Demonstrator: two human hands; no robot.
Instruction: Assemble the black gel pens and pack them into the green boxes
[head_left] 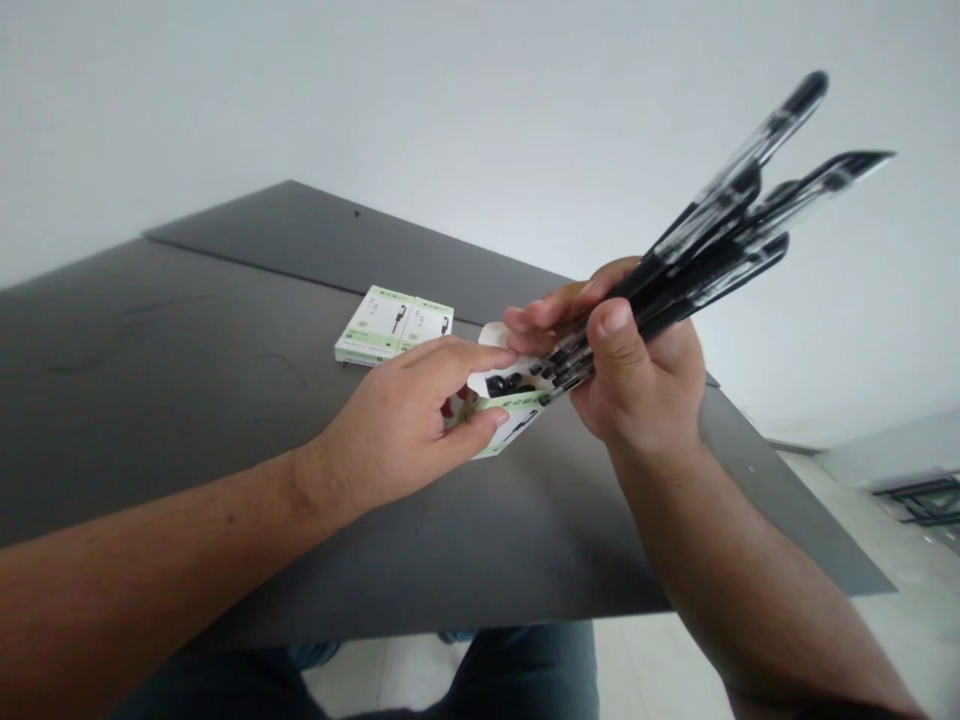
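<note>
My left hand [397, 420] pinches a small open white-and-green cardboard box [504, 432] between thumb and fingers, with black items visible inside its open end. My right hand [637, 375] grips a bundle of several black pens with clear barrels [712, 250], their far ends fanning up and to the right. The lower ends of the pens reach the box's open flap and appear to touch it. My right fingers curl close to the box's upper edge. Part of the box is hidden by my left fingers.
Two similar white-and-green boxes [392, 325] lie on the dark grey tabletop [150, 400], which has a second dark panel [315, 240] at its far side. A white wall [450, 90] stands behind. A tiled floor [862, 600] shows at the lower right.
</note>
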